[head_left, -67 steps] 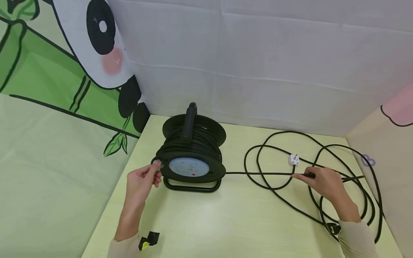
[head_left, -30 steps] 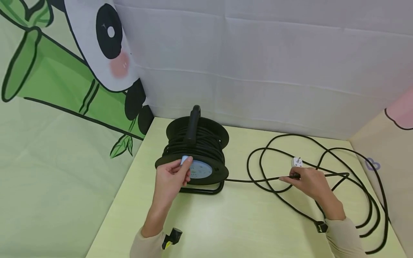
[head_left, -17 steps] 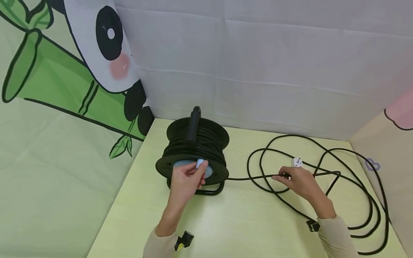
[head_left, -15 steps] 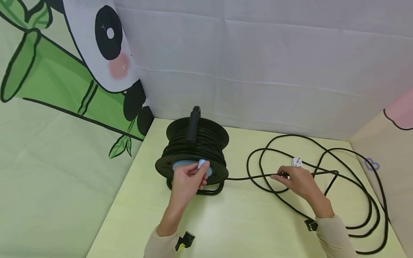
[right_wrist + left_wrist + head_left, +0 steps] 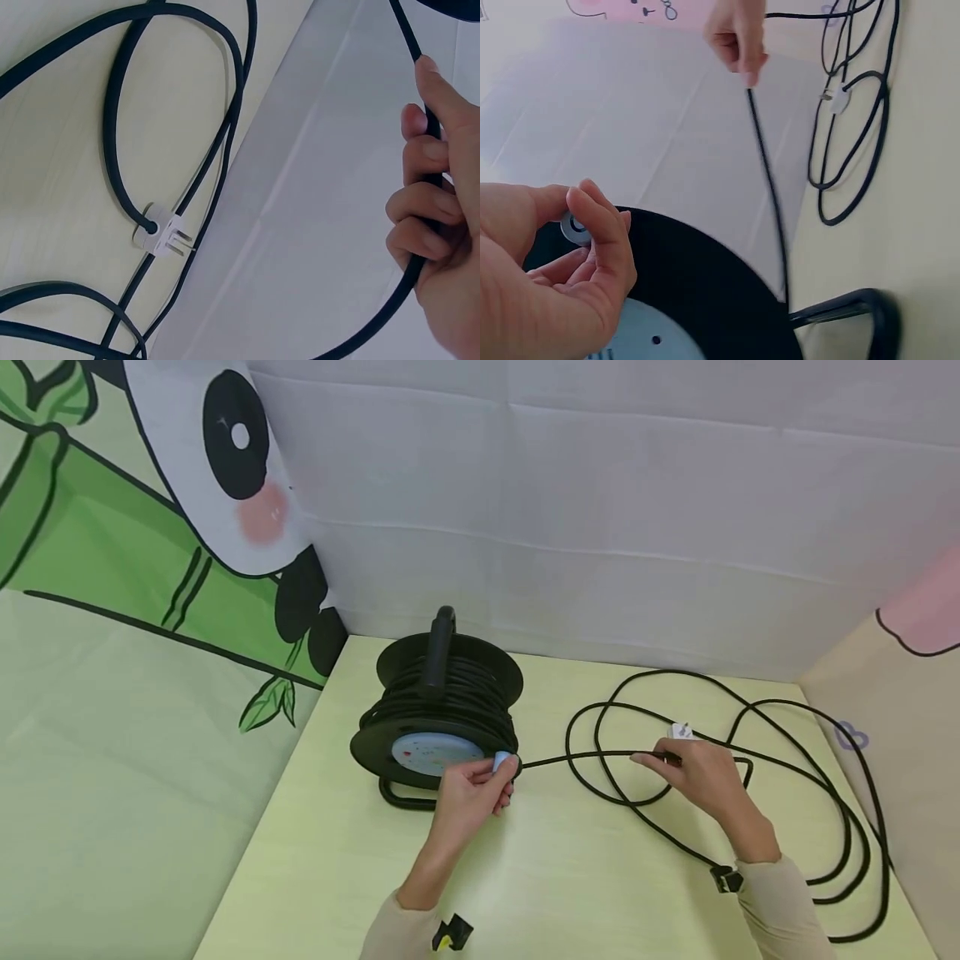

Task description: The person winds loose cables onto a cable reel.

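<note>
A black cable reel [image 5: 450,689] with a pale blue socket face [image 5: 435,753] stands on its tube frame. My left hand [image 5: 465,797] pinches the light blue crank knob [image 5: 501,761] at the right side of the front disc; in the left wrist view the knob's round end [image 5: 574,229] shows between curled fingers. To the right, my right hand [image 5: 708,779] grips the black cable [image 5: 558,761], which runs fairly straight to the reel. The right wrist view has the fingers curled round that cable [image 5: 406,30]. The white plug [image 5: 157,231] lies behind this hand.
Loose cable loops [image 5: 847,822] spread over the right part of the pale table [image 5: 570,877]. A grey-white cloth [image 5: 600,527] hangs behind, and a printed green cloth [image 5: 112,710] lies left of the table. The reel's carrying handle [image 5: 437,660] rises above the drum.
My left hand has carried the knob from the disc's left side across its front to the right, turning the disc. My right hand has shifted left with the cable; less slack trails behind it.
</note>
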{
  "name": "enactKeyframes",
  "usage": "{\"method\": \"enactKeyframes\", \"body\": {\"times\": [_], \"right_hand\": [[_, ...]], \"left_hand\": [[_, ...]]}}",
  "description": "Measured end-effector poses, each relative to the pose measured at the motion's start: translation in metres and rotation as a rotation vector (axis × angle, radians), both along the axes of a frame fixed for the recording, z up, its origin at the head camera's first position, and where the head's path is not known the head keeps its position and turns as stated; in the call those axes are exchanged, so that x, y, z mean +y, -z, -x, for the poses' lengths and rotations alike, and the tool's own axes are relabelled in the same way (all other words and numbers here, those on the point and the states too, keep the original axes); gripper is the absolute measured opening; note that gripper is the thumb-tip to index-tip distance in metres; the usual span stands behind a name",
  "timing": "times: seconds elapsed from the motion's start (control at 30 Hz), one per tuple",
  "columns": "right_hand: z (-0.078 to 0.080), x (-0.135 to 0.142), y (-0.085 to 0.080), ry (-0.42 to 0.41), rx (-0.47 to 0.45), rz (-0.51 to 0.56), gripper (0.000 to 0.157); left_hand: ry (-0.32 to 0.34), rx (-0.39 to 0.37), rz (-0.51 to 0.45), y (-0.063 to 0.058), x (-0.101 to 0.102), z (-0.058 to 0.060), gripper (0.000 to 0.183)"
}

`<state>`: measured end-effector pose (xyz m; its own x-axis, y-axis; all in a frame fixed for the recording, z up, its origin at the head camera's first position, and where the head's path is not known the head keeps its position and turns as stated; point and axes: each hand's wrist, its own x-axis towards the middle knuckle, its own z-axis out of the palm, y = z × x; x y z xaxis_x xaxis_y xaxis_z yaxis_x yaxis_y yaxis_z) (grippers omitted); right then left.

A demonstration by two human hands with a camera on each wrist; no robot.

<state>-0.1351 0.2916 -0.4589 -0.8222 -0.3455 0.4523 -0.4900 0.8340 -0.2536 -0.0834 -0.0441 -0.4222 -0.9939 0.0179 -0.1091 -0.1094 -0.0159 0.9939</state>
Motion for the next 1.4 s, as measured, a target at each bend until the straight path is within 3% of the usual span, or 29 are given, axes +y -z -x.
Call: {"method": "enactKeyframes", "body": {"times": [0.23, 0.33, 0.43, 0.5, 0.57, 0.8, 1.13, 1.4], "right_hand": [[-0.004, 0.001, -0.007, 0.051, -0.047, 0.035, 0.018], [-0.005, 0.003, -0.008, 0.059, -0.068, 0.055, 0.016], [-0.007, 0.004, -0.008, 0.055, -0.092, 0.074, 0.015], [-0.008, 0.004, -0.007, 0.052, -0.106, 0.085, 0.016], [-0.010, 0.003, -0.008, 0.055, -0.123, 0.093, 0.017], [-0.014, 0.003, -0.010, 0.057, -0.160, 0.148, 0.016], [-0.019, 0.003, -0.011, 0.054, -0.195, 0.224, 0.014], [-0.025, 0.003, -0.012, 0.077, -0.228, 0.225, 0.015]], "left_hand": [[0.005, -0.032, 0.010, 0.023, 0.000, -0.003, 0.032], [0.023, -0.050, 0.018, 0.022, -0.003, -0.006, 0.028], [0.026, -0.053, 0.034, 0.031, -0.007, -0.007, 0.028], [0.024, -0.055, 0.050, 0.037, -0.009, -0.007, 0.028], [0.019, -0.052, 0.055, 0.051, -0.012, -0.005, 0.029], [-0.001, -0.076, 0.069, 0.073, -0.027, -0.006, 0.028], [-0.104, -0.091, 0.141, 0.096, -0.071, -0.010, 0.031], [-0.163, -0.112, 0.153, 0.097, -0.110, -0.010, 0.030]]}}
